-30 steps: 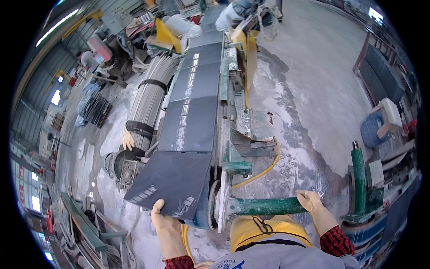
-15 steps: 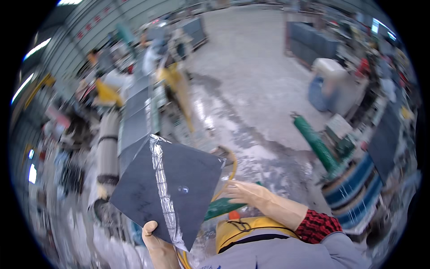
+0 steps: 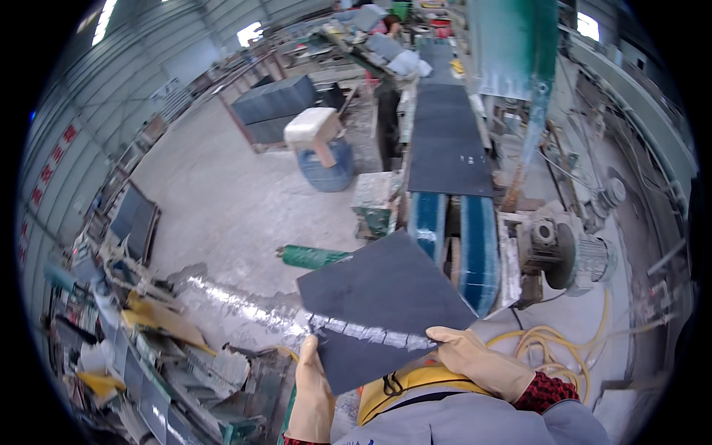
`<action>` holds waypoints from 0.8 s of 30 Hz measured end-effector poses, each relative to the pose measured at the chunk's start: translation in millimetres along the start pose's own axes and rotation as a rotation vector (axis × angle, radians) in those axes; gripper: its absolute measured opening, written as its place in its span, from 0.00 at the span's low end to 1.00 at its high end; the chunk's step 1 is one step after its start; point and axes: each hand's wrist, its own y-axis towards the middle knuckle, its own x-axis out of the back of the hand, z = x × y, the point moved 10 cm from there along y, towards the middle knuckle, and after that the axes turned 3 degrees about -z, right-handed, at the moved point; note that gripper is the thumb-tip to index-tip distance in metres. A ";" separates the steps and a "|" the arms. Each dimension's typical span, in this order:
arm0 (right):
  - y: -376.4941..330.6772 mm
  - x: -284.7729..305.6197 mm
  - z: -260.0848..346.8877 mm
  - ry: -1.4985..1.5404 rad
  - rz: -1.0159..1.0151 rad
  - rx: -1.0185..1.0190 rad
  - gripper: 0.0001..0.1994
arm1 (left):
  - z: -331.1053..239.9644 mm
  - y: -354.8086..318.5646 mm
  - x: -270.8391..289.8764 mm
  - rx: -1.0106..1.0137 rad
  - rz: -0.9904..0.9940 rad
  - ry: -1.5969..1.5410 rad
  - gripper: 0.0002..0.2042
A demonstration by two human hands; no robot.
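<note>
In front of my waist a dark grey stone tile (image 3: pixel 382 297) hangs between my two gloved hands, tilted, with a bright streak of reflected light across its face. My left hand (image 3: pixel 311 393), in a cream rubber glove, grips its lower left edge, thumb on top. At the right edge my right hand (image 3: pixel 482 362), gloved alike, pinches the tile near the end of the streak. The fingers under the tile are hidden. Beyond it runs a conveyor with blue belts (image 3: pixel 478 256), on which another dark stone tile (image 3: pixel 450 148) lies.
An electric motor (image 3: pixel 589 259) stands right of the conveyor, above a coiled yellow hose (image 3: pixel 549 341). To the left are a green cylinder (image 3: pixel 308 256), a blue drum (image 3: pixel 326 167) under a pale stool (image 3: pixel 311 127), and stacked dark slabs (image 3: pixel 274 104). A second line of tiles (image 3: pixel 141 378) runs at lower left.
My view has swung right, toward the blue-belted conveyor. My right hand, apart from the tile before, now grips its right edge. The tile has turned, and my left hand still holds it.
</note>
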 end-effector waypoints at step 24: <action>125.2 17.9 -220.7 1.841 -0.623 -0.295 0.13 | 127.1 267.2 -207.4 0.163 0.483 0.413 0.21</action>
